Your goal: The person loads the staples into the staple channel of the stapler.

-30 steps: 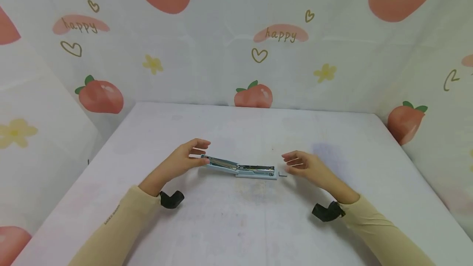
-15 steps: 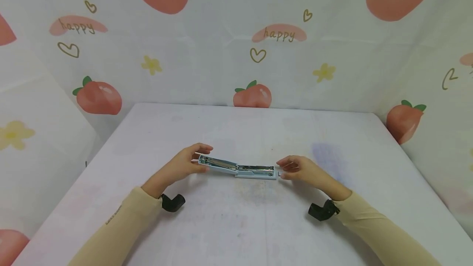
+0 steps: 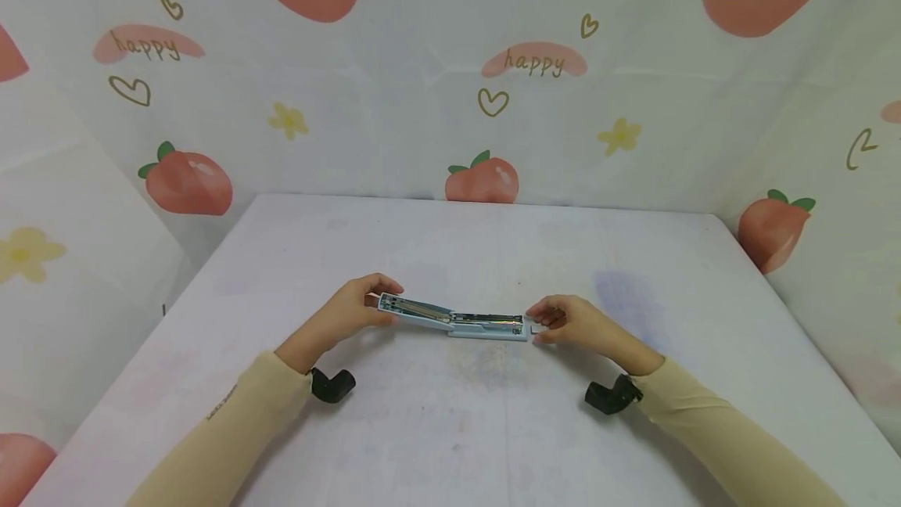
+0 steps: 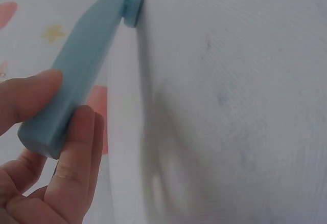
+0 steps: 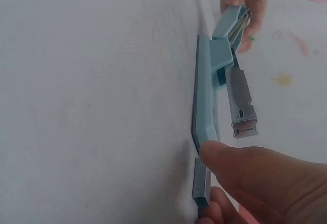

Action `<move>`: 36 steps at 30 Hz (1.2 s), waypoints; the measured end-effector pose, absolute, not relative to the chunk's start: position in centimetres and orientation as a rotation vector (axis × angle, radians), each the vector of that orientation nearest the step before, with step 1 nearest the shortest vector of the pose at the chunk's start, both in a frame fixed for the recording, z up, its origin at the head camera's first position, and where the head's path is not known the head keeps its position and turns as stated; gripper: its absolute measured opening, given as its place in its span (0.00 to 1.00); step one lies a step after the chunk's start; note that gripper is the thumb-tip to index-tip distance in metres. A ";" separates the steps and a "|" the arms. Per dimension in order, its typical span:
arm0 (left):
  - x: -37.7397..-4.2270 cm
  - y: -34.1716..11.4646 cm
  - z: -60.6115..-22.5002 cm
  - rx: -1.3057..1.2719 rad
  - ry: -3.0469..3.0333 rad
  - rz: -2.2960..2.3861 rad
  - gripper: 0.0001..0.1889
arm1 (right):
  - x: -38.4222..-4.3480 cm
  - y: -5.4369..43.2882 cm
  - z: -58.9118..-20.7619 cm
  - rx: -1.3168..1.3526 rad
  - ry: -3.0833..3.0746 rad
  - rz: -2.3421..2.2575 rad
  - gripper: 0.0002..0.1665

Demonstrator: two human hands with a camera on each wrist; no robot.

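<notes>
A light blue stapler (image 3: 487,332) lies opened out flat on the table, its metal magazine (image 5: 239,93) standing out from the base in the right wrist view. My left hand (image 3: 348,307) pinches the end of the top cover (image 4: 84,63) between thumb and fingers, holding it tilted up off the table. Just beyond the base's right end lies a short strip of staples (image 5: 201,182). Around that strip my right hand (image 3: 580,323) is spread, thumb on one side and fingers on the other. The thumb tip (image 5: 209,151) overlaps the end of the stapler base; contact cannot be told.
Both hands work over a white cloth-covered table (image 3: 450,429). Behind it hangs a white curtain (image 3: 394,100) printed with peaches, flowers and hearts. Black wrist cameras (image 3: 333,386) sit under the beige sleeves (image 3: 232,421).
The right hand has come left to the staple strip, its thumb and fingers now on either side of it. The left hand has shifted slightly, still holding the stapler's cover.
</notes>
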State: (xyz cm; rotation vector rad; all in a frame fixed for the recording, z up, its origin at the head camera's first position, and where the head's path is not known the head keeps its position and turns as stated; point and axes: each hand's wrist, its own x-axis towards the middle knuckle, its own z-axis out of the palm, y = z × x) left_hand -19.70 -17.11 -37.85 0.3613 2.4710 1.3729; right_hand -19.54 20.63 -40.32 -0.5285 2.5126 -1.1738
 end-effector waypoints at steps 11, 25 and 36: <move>-19.7 -17.2 -37.9 0.325 2.392 1.455 0.21 | -19.9 20.9 -40.4 -0.574 2.521 -1.119 0.16; -19.8 -17.3 -38.1 0.332 2.379 1.460 0.21 | -20.7 21.0 -40.2 -0.590 2.489 -1.060 0.12; -20.0 -17.2 -38.1 0.319 2.376 1.455 0.21 | -21.0 20.9 -40.1 -0.582 2.505 -1.001 0.10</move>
